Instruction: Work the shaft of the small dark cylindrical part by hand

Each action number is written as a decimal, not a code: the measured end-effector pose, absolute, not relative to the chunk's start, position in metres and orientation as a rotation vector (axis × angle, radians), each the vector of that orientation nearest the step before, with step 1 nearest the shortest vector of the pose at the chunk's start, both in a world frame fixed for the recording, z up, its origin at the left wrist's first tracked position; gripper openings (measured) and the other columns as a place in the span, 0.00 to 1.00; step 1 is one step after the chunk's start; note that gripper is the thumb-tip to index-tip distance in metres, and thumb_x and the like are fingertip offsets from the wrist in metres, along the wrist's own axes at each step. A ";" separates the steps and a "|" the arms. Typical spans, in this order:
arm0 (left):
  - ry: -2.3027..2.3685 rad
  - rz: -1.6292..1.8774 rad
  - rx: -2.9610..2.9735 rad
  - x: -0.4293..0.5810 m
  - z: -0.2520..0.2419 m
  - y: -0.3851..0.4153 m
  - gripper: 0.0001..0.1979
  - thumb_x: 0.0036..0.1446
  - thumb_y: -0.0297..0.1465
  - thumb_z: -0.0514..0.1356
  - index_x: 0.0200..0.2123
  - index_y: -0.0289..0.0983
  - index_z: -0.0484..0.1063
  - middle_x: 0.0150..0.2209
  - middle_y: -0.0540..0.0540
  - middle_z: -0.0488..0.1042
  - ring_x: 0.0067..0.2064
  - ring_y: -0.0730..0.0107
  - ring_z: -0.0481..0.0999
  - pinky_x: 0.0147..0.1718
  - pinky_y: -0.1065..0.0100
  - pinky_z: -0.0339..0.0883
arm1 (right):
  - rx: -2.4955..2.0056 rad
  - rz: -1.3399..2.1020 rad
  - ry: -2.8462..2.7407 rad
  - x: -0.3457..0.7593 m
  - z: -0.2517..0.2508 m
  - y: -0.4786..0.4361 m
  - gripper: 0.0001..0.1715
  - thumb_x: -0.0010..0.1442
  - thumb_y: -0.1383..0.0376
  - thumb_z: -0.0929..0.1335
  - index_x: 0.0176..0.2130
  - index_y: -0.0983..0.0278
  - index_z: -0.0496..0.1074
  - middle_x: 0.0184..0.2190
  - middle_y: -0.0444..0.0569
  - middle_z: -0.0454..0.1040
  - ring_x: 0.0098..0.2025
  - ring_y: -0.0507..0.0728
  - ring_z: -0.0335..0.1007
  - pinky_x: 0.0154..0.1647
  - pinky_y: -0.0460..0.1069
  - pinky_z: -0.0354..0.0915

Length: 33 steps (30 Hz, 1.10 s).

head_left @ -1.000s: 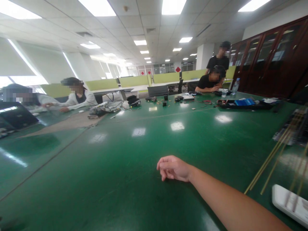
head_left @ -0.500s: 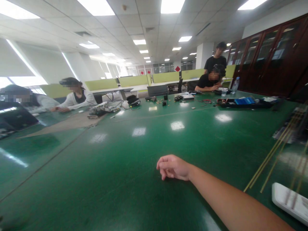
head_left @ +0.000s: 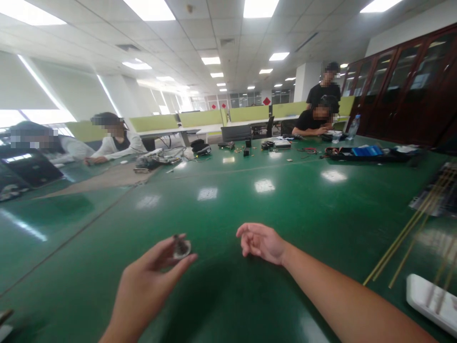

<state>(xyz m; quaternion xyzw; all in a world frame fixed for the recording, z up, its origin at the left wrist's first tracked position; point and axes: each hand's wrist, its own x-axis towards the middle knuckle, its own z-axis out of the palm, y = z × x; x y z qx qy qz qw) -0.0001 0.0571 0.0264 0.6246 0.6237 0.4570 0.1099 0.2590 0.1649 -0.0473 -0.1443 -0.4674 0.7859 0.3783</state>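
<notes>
My left hand (head_left: 148, 281) is raised over the green table (head_left: 221, 209) and pinches a small round metal part (head_left: 182, 247) between thumb and fingertips. My right hand (head_left: 260, 242) hovers just to the right of it, palm turned up, fingers loosely curled and apart, holding nothing. About a hand's width separates the two hands.
Thin brass rods (head_left: 410, 233) and a white flat device (head_left: 430, 302) lie at the right. Far across the table sit small parts, a black tray (head_left: 360, 155) and a water bottle (head_left: 352, 127). Other people sit at the left and far right sides.
My left hand has come up into view from below, holding the small metal part. My right hand has lifted slightly and turned palm up.
</notes>
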 end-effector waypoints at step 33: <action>1.333 1.305 2.241 0.068 -0.038 0.132 0.10 0.56 0.27 0.63 0.42 0.42 0.73 0.41 0.49 0.76 0.43 0.66 0.75 0.45 0.66 0.68 | -0.936 1.232 -1.657 0.253 -0.051 0.160 0.11 0.52 0.69 0.70 0.39 0.63 0.73 0.22 0.38 0.64 0.20 0.48 0.52 0.22 0.45 0.50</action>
